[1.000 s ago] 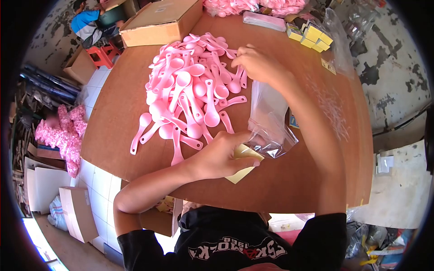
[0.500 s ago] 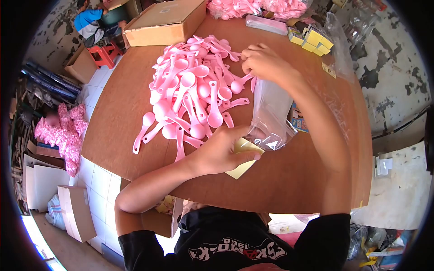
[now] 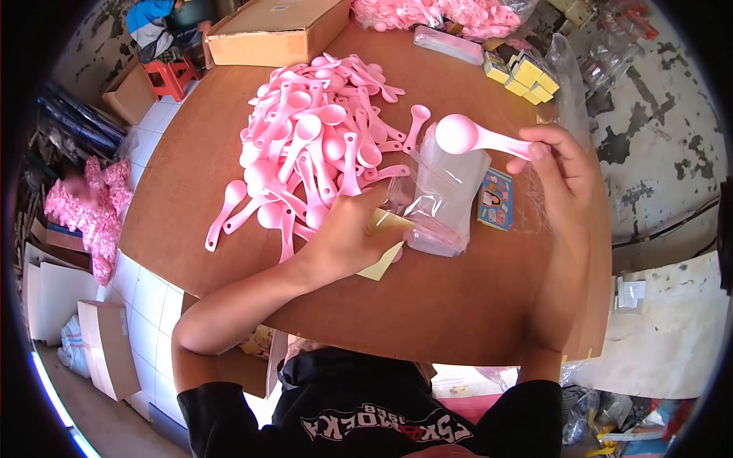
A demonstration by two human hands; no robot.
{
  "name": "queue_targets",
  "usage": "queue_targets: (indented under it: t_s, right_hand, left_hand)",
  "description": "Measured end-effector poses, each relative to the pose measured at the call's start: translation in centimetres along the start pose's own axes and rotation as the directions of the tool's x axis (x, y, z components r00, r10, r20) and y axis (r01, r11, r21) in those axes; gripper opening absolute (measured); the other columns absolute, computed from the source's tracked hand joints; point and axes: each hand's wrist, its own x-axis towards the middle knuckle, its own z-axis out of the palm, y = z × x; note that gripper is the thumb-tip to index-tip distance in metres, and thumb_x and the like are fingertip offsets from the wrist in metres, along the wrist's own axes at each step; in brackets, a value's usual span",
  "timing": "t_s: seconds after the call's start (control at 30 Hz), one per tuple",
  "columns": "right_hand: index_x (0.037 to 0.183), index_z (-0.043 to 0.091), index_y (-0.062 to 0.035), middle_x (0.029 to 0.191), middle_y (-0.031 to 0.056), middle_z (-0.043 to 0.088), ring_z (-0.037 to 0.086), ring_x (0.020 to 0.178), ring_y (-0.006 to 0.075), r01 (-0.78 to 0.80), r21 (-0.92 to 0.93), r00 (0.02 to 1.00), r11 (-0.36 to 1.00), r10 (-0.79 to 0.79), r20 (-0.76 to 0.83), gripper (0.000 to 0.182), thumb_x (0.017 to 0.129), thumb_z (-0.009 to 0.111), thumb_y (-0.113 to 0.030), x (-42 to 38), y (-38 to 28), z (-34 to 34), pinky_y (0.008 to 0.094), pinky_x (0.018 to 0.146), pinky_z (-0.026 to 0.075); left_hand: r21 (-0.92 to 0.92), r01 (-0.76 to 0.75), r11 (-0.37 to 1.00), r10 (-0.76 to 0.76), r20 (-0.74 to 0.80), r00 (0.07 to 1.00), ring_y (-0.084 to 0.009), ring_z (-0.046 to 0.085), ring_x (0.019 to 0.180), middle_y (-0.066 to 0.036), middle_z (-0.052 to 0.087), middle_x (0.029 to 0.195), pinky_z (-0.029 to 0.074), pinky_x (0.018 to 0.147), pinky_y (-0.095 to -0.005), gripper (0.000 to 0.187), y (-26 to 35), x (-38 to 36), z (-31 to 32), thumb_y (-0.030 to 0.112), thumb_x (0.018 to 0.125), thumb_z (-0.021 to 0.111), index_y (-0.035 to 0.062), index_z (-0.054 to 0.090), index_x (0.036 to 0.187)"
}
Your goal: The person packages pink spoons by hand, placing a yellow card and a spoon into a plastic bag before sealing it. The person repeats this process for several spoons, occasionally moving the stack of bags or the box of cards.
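My right hand (image 3: pixel 565 164) pinches the handle end of a pink measuring spoon (image 3: pixel 481 139), raised over the right side of the table with its round bowl to the left. My left hand (image 3: pixel 355 237) is closed on a pale yellow card (image 3: pixel 379 267) and what appears to be a clear plastic bag (image 3: pixel 401 195), partly hidden by the fingers. A heap of pink measuring spoons (image 3: pixel 305 145) lies just beyond my left hand. One loose spoon (image 3: pixel 418 124) rests beside a stack of clear bags (image 3: pixel 450 187). To their right is a blue printed card (image 3: pixel 496 200).
A cardboard box (image 3: pixel 279 34) stands at the table's far left. Bagged pink spoons (image 3: pixel 450 15), a clear packet (image 3: pixel 448 44) and small yellow boxes (image 3: pixel 527 76) line the far edge. A person (image 3: pixel 156 30) is by a red stool (image 3: pixel 169 76) at the upper left.
My right hand has moved right and toward me, away from the heap, lifting a spoon. My left hand has shifted slightly left with the yellow card, uncovering more of the bag stack.
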Motion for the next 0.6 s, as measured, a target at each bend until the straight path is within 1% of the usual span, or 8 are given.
queue_targets:
  t_s: [0.07,0.13,0.2,0.23,0.3,0.37,0.43,0.6]
  right_hand:
    - [0.108,0.063,0.0018,0.093,0.0089,0.067,0.066,0.079,0.0127,-0.108,-0.05,0.992,0.993,0.105,-0.065,0.018,0.097,0.057,-0.01,-0.4,-1.1,-0.6,0.0265,0.078,0.052]
    - [0.108,0.063,0.0029,0.093,0.0103,0.067,0.066,0.08,0.0137,-0.107,0.064,0.993,0.992,0.109,-0.034,0.018,0.096,0.058,-0.01,-0.7,-0.1,-1.6,0.0275,0.079,0.052]
    - [0.107,0.062,0.004,0.094,0.0102,0.067,0.066,0.082,0.0146,-0.115,0.463,0.99,0.879,0.064,0.125,0.018,0.095,0.06,-0.009,-0.6,0.6,-2.0,0.0277,0.08,0.052]
    - [0.107,0.062,0.004,0.094,0.0102,0.067,0.066,0.082,0.0146,-0.111,0.464,0.991,0.879,0.061,0.122,0.018,0.095,0.06,-0.009,-0.5,0.9,-1.9,0.0277,0.08,0.052]
    - [0.107,0.063,0.0052,0.095,0.0099,0.067,0.065,0.085,0.0143,-0.234,0.629,0.96,0.742,0.076,0.268,0.019,0.093,0.062,-0.007,-0.3,1.6,-1.6,0.028,0.079,0.053]
    - [0.108,0.063,0.0053,0.097,0.0099,0.067,0.065,0.086,0.0138,-0.245,0.54,0.941,0.805,0.065,0.331,0.019,0.092,0.062,-0.005,-0.2,2.4,-1.3,0.028,0.078,0.054]
    - [0.111,0.064,0.0053,0.107,0.0098,0.064,0.064,0.089,0.0126,-0.266,0.369,0.892,0.891,0.082,0.444,0.022,0.089,0.064,-0.001,0.1,3.1,-0.7,0.0269,0.074,0.055]
    - [0.115,0.064,0.0046,0.118,0.0096,0.06,0.063,0.091,0.0119,-0.276,0.305,0.855,0.912,0.088,0.511,0.027,0.088,0.064,0.001,-0.1,2.1,1.3,0.0256,0.076,0.054]
  left_hand:
    - [-0.021,0.019,1.0,-0.02,-0.007,1.0,-0.0198,0.07,0.068,-0.014,0.069,0.078,0.053,0.055,-0.0316,0.029,-0.1,0.0,0.2,0.006,0.082,0.073,-0.0009,0.061,0.108]
    - [0.033,-0.059,0.998,0.06,-0.036,0.998,-0.0194,0.071,0.067,-0.013,0.069,0.076,0.053,0.053,-0.0302,0.027,-0.1,0.2,0.1,0.005,0.082,0.072,-0.0022,0.059,0.105]
    - [0.079,-0.084,0.993,0.087,-0.034,0.996,-0.0184,0.07,0.066,-0.014,0.069,0.076,0.053,0.053,-0.03,0.027,-0.5,0.2,0.0,0.006,0.083,0.072,-0.0034,0.058,0.105]
    - [0.113,-0.112,0.987,0.118,-0.048,0.992,-0.018,0.07,0.065,-0.014,0.069,0.075,0.052,0.052,-0.0302,0.027,-0.9,0.2,0.0,0.007,0.084,0.071,-0.0036,0.058,0.104]
    - [0.152,-0.143,0.978,0.153,-0.055,0.987,-0.0176,0.069,0.064,-0.014,0.069,0.075,0.052,0.052,-0.0304,0.026,-0.6,0.2,-0.1,0.007,0.084,0.071,-0.0038,0.057,0.104]
    - [0.175,-0.042,0.984,0.051,-0.049,0.998,-0.0115,0.069,0.081,-0.013,0.073,0.091,0.055,0.065,-0.0257,0.026,0.4,0.0,-0.3,0.004,0.085,0.07,-0.0042,0.058,0.107]
    - [0.192,-0.07,0.979,0.082,-0.054,0.995,-0.0119,0.07,0.081,-0.013,0.073,0.091,0.055,0.066,-0.0257,0.028,0.3,0.0,-0.4,0.004,0.085,0.07,-0.0041,0.057,0.109]
    - [0.247,-0.154,0.957,0.178,-0.076,0.981,-0.0126,0.07,0.082,-0.013,0.073,0.091,0.056,0.067,-0.0257,0.033,-0.5,0.1,-0.4,0.001,0.085,0.069,-0.0036,0.056,0.115]
